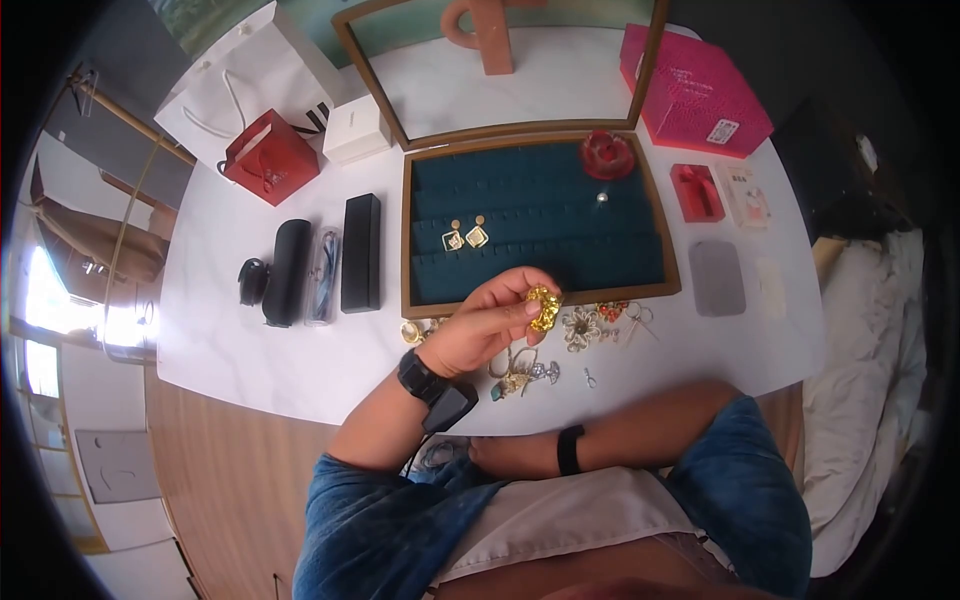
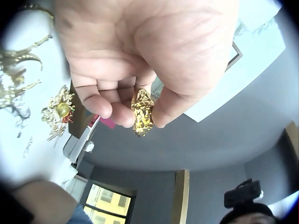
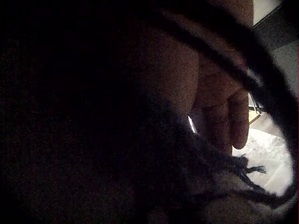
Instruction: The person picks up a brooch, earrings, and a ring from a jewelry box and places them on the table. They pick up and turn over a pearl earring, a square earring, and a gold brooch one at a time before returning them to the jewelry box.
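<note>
My left hand [image 1: 485, 320] pinches a shiny gold ornament [image 1: 543, 309] between thumb and fingertips, above the front edge of the teal-lined display case [image 1: 540, 276]. The left wrist view shows the ornament [image 2: 142, 113] edge-on, with the left hand [image 2: 145, 60] gripping it and the other fingers curled beside it. My right forearm lies across the lap below the table edge, its hand mostly hidden in the head view. Dark cloth or hair covers much of the right wrist view; the right hand's loosely bent fingers [image 3: 226, 119] show there with nothing visible in them.
Square earrings [image 1: 465, 236], a pearl piece [image 1: 602, 198] and a red round object [image 1: 607, 155] are in the case. Loose jewellery [image 1: 515, 381] lies along its front. Black cases [image 1: 361, 252] and bags [image 1: 270, 157] stand left; pink [image 1: 697, 92] and red boxes [image 1: 697, 193] right.
</note>
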Demonstrator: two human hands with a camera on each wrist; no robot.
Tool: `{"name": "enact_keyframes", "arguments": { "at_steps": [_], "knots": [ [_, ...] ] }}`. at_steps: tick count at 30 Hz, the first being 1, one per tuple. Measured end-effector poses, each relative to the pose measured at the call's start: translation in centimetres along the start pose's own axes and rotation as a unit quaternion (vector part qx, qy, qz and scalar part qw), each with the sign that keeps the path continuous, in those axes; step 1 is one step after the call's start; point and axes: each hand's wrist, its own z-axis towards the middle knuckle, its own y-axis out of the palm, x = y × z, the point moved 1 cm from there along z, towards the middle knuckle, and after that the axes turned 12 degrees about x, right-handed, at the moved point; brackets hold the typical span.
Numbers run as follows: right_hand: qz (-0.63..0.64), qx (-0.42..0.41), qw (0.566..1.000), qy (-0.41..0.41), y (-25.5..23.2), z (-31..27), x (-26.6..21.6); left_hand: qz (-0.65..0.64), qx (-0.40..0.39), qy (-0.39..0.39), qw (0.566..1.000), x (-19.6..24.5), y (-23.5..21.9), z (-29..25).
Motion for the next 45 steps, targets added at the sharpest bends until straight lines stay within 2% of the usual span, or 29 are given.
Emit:
{"name": "enact_keyframes", "arguments": {
  "at_steps": [1,4,7,10,13,16,19,22,28,31,34,40,45],
  "knots": [
    [-0.007,-0.02,1.0,-0.001,-0.4,0.1,0.0,0.002,0.006,0.002,1.0,0.0,0.0,0.0],
    [0.011,0.021,0.999,0.034,-0.7,0.0,-0.1,-0.004,-0.01,0.005,1.0,0.1,0.0,0.2],
    [0.072,0.03,0.997,0.019,0.3,-0.1,0.3,-0.026,-0.019,0.032,0.999,0.1,-0.1,0.6],
    [0.069,0.02,0.997,0.029,0.2,-0.1,0.2,-0.037,-0.004,0.027,0.999,0.2,-0.1,0.7],
    [0.058,0.059,0.996,0.04,-0.1,-0.1,0.1,-0.01,-0.006,0.038,0.999,0.2,0.2,0.6],
    [0.024,0.036,0.999,0.021,-1.2,0.1,0.2,-0.001,0.002,0.028,1.0,0.2,0.2,0.4],
    [-0.043,-0.028,0.999,0.02,-3.1,0.6,0.1,0.034,0.016,0.024,0.999,0.1,0.4,0.1],
    [-0.087,0.001,0.996,-0.026,-1.9,0.4,0.1,0.071,0.012,0.022,0.997,-0.1,0.2,-0.1],
    [-0.025,-0.014,1.0,0.01,-1.6,0.3,0.0,0.07,0.013,0.027,0.997,-0.2,0.5,-0.1],
    [-0.055,-0.013,0.998,0.007,-1.9,0.2,-0.1,0.077,0.01,0.027,0.997,-0.1,0.6,-0.2],
    [-0.036,0.004,0.999,-0.005,0.4,0.1,-0.1,0.071,0.009,0.028,0.997,-0.1,0.6,-0.2],
    [-0.058,0.006,0.998,-0.025,0.1,0.1,0.0,0.082,0.005,0.029,0.996,-0.1,0.6,-0.2],
    [-0.032,-0.018,0.999,0.003,0.8,-0.1,-0.3,0.09,0.008,0.02,0.996,0.1,1.0,-0.3]
  ]
}}
